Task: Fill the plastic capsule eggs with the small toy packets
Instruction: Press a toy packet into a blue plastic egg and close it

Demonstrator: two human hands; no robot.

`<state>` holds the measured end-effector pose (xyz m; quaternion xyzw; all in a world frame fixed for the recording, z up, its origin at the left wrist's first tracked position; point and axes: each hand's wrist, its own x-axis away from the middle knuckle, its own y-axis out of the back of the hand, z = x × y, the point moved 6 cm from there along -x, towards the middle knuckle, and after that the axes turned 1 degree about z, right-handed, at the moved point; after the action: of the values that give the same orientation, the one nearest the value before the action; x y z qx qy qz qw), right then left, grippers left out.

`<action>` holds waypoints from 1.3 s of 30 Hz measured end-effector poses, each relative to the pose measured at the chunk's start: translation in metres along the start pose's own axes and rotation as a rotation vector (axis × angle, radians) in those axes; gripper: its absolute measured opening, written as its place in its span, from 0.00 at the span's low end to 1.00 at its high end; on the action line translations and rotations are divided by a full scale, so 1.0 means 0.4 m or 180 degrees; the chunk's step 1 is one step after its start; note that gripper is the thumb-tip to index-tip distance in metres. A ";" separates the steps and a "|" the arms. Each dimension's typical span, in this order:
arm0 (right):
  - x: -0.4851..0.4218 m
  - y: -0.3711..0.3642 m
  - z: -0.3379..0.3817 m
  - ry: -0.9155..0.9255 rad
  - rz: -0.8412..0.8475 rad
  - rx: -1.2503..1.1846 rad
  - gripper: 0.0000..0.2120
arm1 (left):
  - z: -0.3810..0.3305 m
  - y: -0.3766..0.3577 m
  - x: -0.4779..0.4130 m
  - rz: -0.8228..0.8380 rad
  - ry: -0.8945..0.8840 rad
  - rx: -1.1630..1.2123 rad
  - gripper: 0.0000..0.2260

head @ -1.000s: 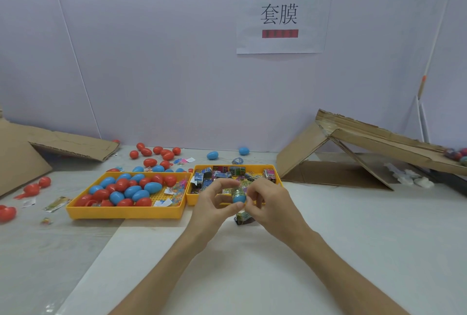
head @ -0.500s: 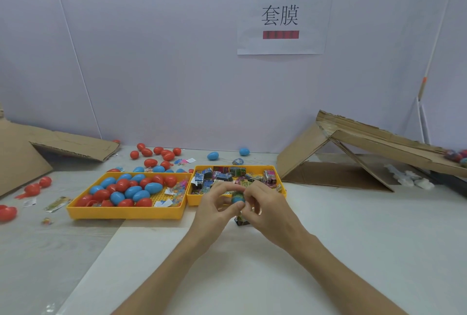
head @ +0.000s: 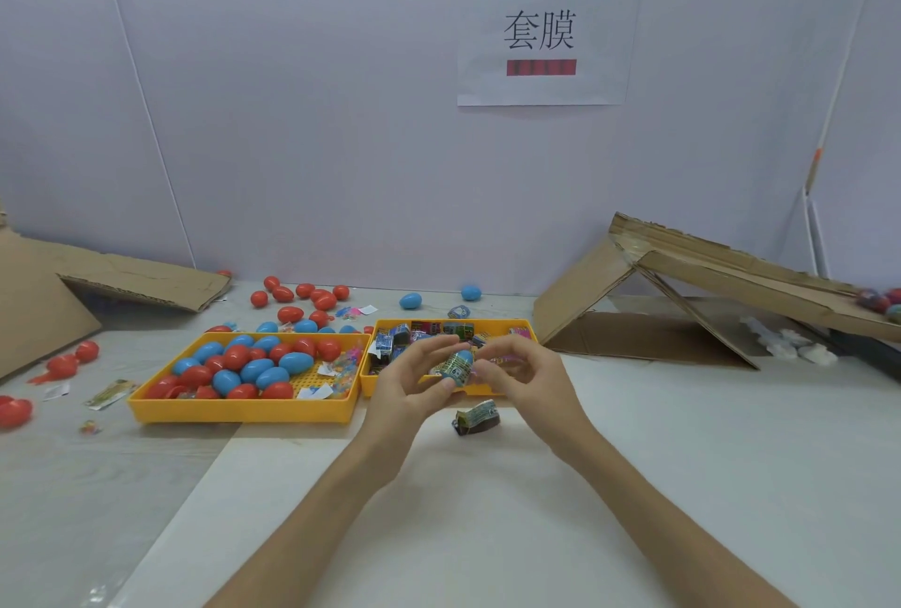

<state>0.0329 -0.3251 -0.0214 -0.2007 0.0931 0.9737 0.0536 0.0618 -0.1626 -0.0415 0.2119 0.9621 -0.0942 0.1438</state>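
Both hands, left (head: 414, 385) and right (head: 529, 378), were together above the middle of the worktop (head: 682, 485). Their fingertips pinched one blue egg (head: 463, 357) between them. A printed packet (head: 451, 370) lay against the egg's side. Whether it sat inside, or the egg was closed, could not be told.

Progress, as a judgement: plenty left to do.
- The egg tray (head: 244, 413) was heaped with red and blue eggs; which were filled could not be told.
- The packet tray (head: 366, 380), touching it on the right, was well stocked.
- A spare packet (head: 478, 416) lay just below the hands.
- Loose red eggs (head: 302, 295) were strewn along the far edge.

Room: the widest space lay between the trays and the near edge. A cardboard lean-to (head: 682, 285) crowded the far right corner, and a cardboard sheet (head: 127, 275) the far left.
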 end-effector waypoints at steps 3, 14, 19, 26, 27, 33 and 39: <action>0.002 -0.006 0.002 -0.0045 0.0084 -0.0103 0.04 | 0.000 -0.003 0.000 0.0084 -0.0016 0.0051 0.19; 0.001 -0.013 -0.002 -0.0267 0.0300 -0.0213 0.05 | -0.002 -0.007 0.003 0.0150 0.0020 -0.0182 0.19; 0.000 -0.014 -0.001 -0.0308 0.0401 -0.0094 0.06 | -0.002 -0.008 0.002 0.0179 0.0016 -0.0188 0.19; -0.001 -0.011 -0.012 -0.0297 0.0381 0.0005 0.06 | 0.003 -0.008 0.004 0.0184 0.0060 -0.0150 0.19; -0.002 -0.010 -0.013 -0.0301 0.0383 0.0013 0.06 | 0.003 -0.009 0.004 0.0193 0.0063 -0.0147 0.19; -0.001 -0.008 -0.014 -0.0238 0.0379 0.0002 0.07 | 0.002 -0.012 0.004 0.0246 0.0086 -0.0151 0.19; -0.004 -0.008 -0.023 -0.0225 0.0334 0.0011 0.06 | 0.001 -0.011 0.007 0.0250 0.0085 -0.0149 0.19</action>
<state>0.0383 -0.3239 -0.0294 -0.1609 0.1032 0.9815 0.0061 0.0574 -0.1656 -0.0422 0.2473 0.9568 -0.0631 0.1394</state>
